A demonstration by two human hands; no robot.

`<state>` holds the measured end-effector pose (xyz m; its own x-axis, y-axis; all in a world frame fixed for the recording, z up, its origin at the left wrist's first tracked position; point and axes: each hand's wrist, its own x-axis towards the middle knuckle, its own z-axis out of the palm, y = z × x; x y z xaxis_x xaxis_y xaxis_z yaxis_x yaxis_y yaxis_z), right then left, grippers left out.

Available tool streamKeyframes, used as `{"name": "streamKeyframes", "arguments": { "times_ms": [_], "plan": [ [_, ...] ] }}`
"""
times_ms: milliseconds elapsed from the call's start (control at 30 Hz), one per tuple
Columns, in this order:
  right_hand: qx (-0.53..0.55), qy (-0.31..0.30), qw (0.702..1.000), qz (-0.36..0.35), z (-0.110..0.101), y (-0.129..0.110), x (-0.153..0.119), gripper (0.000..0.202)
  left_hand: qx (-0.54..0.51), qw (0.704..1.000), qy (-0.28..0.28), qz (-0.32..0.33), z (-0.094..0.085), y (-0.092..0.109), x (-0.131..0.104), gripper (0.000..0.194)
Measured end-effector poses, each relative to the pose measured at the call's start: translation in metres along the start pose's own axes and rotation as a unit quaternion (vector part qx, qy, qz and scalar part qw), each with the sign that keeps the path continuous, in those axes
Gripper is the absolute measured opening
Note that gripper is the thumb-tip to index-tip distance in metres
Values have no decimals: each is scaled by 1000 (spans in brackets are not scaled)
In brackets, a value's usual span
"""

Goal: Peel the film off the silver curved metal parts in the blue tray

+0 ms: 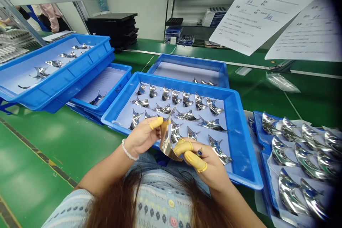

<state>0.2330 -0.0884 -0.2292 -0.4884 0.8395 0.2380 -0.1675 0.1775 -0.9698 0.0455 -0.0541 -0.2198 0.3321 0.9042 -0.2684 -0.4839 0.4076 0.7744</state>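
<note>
A shiny, curved metal piece [166,141] with pointed ends is held up between both hands, over the near edge of a blue tray [244,149]. My left hand [144,136], with a yellow finger cot on one finger, pinches its upper left side. On its lower right end, the yellow-cotted fingers of my right hand [201,158] are closed. A small dark-tipped object [199,152] pokes out by the right fingers; its kind is unclear. Inside the tray, several similar metal pieces [187,115] lie in rows on white paper.
Stacked blue trays [88,62] with more pieces stand at left. Behind sits another blue tray [187,60]. At right, shiny curved pieces [290,190] fill lined trays. Paper sheets [248,10] hang at upper right. Clear plastic bags [282,82] lie on the green table. A person [50,16] is at far left.
</note>
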Motion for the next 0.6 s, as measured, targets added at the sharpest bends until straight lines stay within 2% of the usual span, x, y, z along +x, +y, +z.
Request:
{"name": "streamKeyframes", "arguments": {
  "times_ms": [167,300,433,533,600],
  "plan": [
    [49,-40,998,8,3,-5,0,18,-129,984,-1,-122,7,1,5,22],
    [41,-23,999,0,6,-5,3,21,-155,975,-11,-160,9,-2,7,20],
    [49,10,999,13,8,0,4,26,-110,986,-5,-128,6,-9,10,29],
    [103,39,993,39,7,6,2,25,-80,994,-7,-68,2,-10,9,39],
    [157,63,984,53,6,10,0,25,-71,997,-6,-20,-1,-6,7,40]
  ]
}}
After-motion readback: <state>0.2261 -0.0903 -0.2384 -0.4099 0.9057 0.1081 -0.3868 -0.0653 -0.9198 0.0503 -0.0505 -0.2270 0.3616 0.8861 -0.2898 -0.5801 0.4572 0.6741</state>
